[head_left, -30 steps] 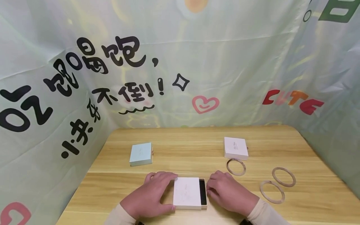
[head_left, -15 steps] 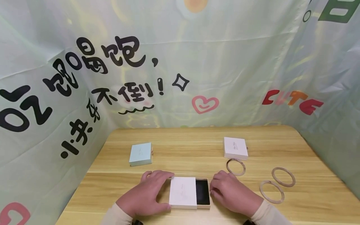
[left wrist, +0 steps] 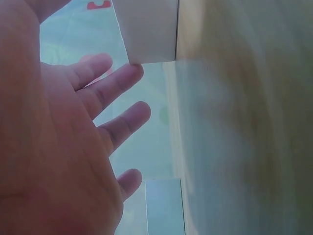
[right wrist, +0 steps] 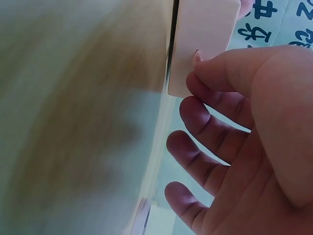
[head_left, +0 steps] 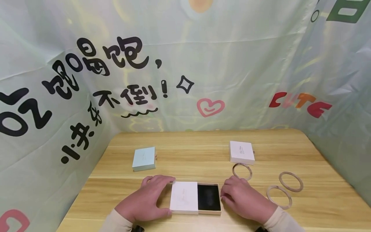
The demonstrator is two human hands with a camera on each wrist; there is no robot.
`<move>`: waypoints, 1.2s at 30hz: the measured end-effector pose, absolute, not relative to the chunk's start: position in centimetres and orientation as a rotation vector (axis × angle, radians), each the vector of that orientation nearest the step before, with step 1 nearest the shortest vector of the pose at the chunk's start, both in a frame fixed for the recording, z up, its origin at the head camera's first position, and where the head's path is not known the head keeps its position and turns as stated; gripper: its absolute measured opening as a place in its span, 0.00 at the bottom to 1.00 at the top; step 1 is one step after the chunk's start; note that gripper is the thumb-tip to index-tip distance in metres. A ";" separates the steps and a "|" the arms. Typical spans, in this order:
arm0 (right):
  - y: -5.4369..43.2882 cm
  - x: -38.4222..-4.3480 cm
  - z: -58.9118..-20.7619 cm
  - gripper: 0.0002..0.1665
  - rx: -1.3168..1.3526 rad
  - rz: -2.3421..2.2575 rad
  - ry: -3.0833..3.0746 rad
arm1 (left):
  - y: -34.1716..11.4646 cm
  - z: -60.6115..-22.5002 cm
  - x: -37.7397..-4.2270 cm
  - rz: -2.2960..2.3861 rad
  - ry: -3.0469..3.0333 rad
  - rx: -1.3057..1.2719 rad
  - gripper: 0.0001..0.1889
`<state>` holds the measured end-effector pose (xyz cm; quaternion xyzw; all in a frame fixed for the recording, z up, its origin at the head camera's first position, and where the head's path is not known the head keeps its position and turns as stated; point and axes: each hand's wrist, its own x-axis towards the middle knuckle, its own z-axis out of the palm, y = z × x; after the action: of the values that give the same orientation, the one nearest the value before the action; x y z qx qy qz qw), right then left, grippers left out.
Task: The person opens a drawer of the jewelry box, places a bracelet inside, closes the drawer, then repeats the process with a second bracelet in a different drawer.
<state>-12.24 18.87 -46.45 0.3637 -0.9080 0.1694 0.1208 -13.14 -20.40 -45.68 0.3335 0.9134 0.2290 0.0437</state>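
Note:
A pinkish-white drawer-style gift box lies in front of me, its outer sleeve (head_left: 184, 197) on the left. From the sleeve's right side sticks out a drawer (head_left: 209, 197) with a black lining, roughly as wide as the sleeve. My left hand (head_left: 147, 199) holds the sleeve between thumb and fingertips at its two left corners; its other fingers spread away from it in the left wrist view. At the drawer's right end, my right hand (head_left: 246, 200) pinches a small pull tab (right wrist: 197, 57) between thumb and forefinger. The right hand's remaining fingers are loosely bent.
On the wooden table (head_left: 191, 148), a light blue box (head_left: 144, 158) stands at back left and a pale lilac box (head_left: 242, 152) at back right. Three bangles lie on the right: one bangle (head_left: 250, 174) behind my right hand, another bangle (head_left: 302, 185) farther right, a third bangle (head_left: 290, 201) nearer.
The drawer has slid farther out of the sleeve, showing much more black lining. My left hand and the sleeve have shifted left, my right hand to the right.

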 end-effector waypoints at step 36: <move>24.2 -15.0 -45.3 0.08 0.764 0.269 -2.785 | -20.7 -45.9 -13.2 0.699 2.783 1.035 0.48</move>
<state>-15.02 24.18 -45.30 0.2615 -0.9532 0.0922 0.1205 -13.21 -20.72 -45.86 0.3391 0.9114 0.2288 0.0458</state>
